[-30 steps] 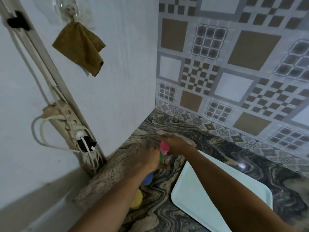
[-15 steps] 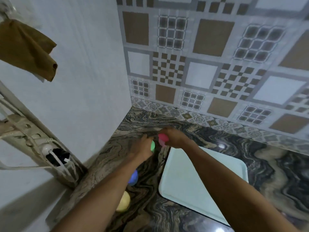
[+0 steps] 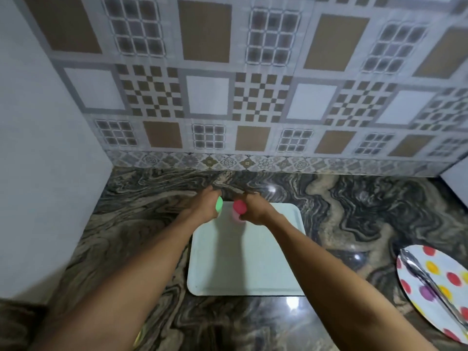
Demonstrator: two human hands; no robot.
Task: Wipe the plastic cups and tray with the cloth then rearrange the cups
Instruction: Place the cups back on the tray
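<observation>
The swirled marble tabletop [image 3: 354, 211] carries a pale rectangular tray [image 3: 243, 269] with rounded corners, lying centrally. At its 11 o'clock corner the left hand [image 3: 202, 209] curls round a green cup [image 3: 218, 203]; at 12 o'clock the right hand [image 3: 255, 210] grips a pink cup [image 3: 238, 210].

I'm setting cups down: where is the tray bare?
The pale rectangular tray is bare across its middle, down to its near rim. Crowded: its far edge, where left hand grips green plastic cup, right hand pink plastic cup.
</observation>
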